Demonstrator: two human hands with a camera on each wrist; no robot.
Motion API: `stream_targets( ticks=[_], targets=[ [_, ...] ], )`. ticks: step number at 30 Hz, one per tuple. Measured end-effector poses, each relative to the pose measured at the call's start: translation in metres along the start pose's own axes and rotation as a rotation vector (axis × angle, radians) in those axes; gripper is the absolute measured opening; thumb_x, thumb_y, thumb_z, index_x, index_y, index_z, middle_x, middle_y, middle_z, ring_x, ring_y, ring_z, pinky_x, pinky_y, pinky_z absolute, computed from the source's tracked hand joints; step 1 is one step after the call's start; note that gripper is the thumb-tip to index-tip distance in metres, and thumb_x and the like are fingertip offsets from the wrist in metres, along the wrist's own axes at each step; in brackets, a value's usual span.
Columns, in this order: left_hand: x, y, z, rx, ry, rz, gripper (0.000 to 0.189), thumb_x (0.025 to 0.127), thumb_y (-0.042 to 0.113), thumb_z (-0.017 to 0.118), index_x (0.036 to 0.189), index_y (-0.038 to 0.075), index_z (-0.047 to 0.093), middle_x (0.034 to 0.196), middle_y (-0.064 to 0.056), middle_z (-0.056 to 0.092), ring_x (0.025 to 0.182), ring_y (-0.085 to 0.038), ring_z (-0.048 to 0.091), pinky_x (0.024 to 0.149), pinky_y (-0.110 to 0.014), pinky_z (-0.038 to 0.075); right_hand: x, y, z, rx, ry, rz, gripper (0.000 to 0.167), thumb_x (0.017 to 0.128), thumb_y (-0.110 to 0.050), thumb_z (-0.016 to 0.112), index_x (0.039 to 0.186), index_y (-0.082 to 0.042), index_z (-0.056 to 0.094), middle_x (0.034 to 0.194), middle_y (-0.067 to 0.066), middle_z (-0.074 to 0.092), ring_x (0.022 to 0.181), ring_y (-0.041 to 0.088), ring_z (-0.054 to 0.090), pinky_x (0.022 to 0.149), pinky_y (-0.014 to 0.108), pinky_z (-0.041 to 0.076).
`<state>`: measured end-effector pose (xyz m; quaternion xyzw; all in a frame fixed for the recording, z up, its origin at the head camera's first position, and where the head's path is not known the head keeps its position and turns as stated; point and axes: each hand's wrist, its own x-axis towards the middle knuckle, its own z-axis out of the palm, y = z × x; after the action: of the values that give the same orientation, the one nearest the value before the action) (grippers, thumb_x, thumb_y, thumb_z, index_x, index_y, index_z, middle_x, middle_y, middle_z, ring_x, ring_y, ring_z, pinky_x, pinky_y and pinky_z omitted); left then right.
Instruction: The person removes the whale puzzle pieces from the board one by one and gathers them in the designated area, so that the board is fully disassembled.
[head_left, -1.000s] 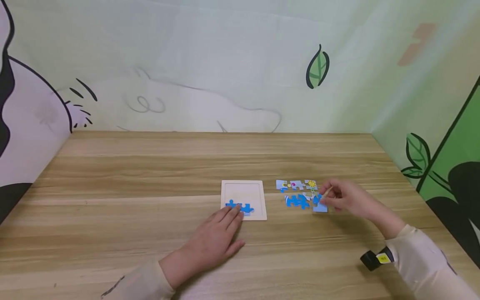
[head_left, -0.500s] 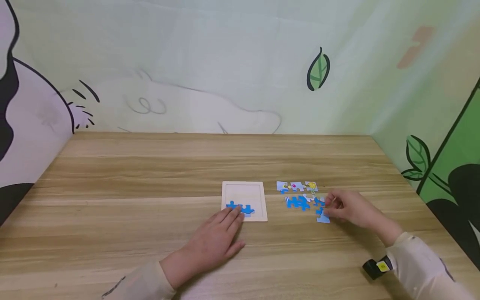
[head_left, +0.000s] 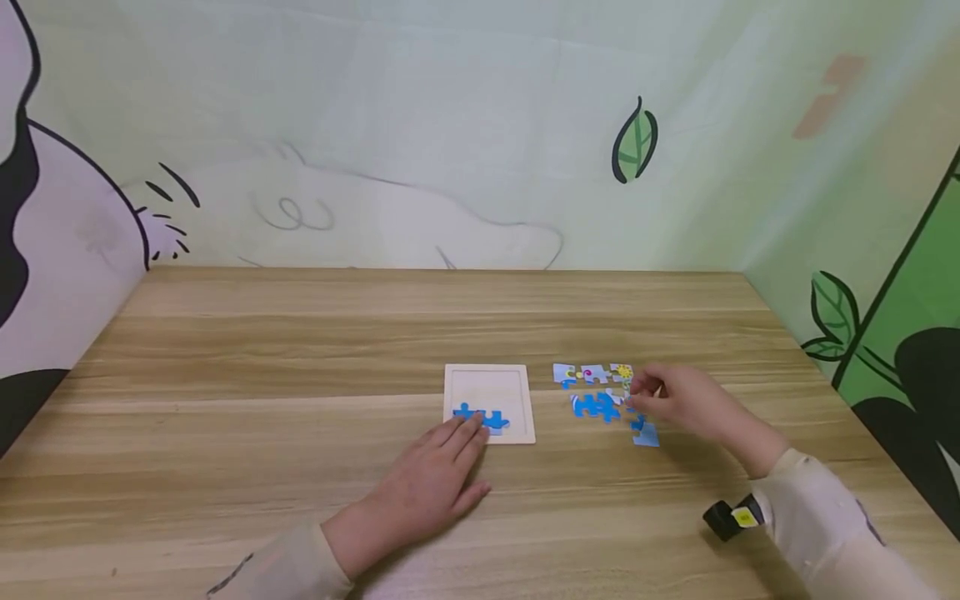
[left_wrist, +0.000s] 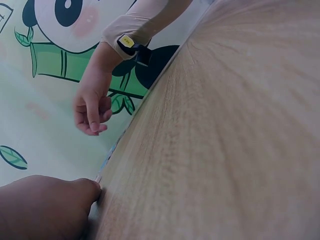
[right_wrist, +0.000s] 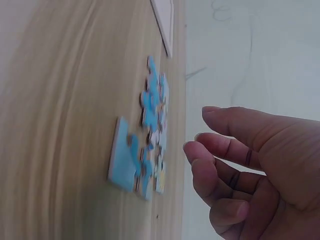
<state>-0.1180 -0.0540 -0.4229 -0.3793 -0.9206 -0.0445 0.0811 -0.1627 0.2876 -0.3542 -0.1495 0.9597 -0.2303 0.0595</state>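
Observation:
My left hand (head_left: 420,479) lies with fingers straight, the fingertips resting on joined blue jigsaw pieces (head_left: 497,422) in the lower part of a pale puzzle tray (head_left: 487,382). Those fingertips hide part of the pieces. To the right, my right hand (head_left: 690,404) hovers beside the loose jigsaw pieces (head_left: 597,407). Its thumb and fingers are loosely bent, and the right wrist view shows a gap between them with nothing held. A light-blue corner piece (right_wrist: 122,162) lies nearest that hand's side of the group. Behind is a row with a yellow sun piece (head_left: 622,372).
The wood-grain table (head_left: 300,350) meets a wall sheet (head_left: 375,125) printed with leaves and a panda at the back and sides. A small black camera (head_left: 723,520) hangs from the right sleeve close over the tabletop.
The light-blue corner piece has slid toward the front of the table, and the right hand has since left it, shifting left and back over the group. The left hand has stayed put.

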Motion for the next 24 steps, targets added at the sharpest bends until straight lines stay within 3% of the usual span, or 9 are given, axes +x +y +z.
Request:
stream_targets(
  ticks=[13,20,24],
  targets=[
    [0.0,0.0,0.002,0.004,0.017,0.001,0.062,0.096,0.045,0.05,0.139,0.0,0.048,0.146,-0.017,0.046,0.136,-0.031,0.043,0.115,-0.038,0.036,0.029,-0.039,0.016,0.057,-0.014,-0.098,0.01,0.092,-0.021,0.064,0.093,-0.011,0.066,0.086,0.0,0.065,0.062,0.011,0.047,0.054,0.021,0.04],
    [0.0,-0.001,0.005,-0.004,0.072,0.014,0.06,0.094,0.044,0.053,0.136,0.0,0.05,0.141,-0.02,0.049,0.132,-0.032,0.047,0.113,-0.039,0.038,0.045,-0.059,0.034,0.088,-0.043,-0.165,0.014,0.091,-0.02,0.065,0.097,-0.008,0.069,0.086,0.001,0.067,0.057,0.008,0.045,0.05,0.019,0.039],
    [0.0,-0.001,0.006,-0.001,0.072,0.015,0.06,0.094,0.044,0.053,0.136,0.0,0.05,0.141,-0.02,0.049,0.131,-0.033,0.047,0.112,-0.04,0.038,0.053,-0.069,0.046,0.132,-0.077,-0.209,0.016,0.09,-0.017,0.066,0.099,-0.004,0.07,0.085,0.002,0.067,0.056,0.007,0.046,0.051,0.018,0.04]
  ],
)
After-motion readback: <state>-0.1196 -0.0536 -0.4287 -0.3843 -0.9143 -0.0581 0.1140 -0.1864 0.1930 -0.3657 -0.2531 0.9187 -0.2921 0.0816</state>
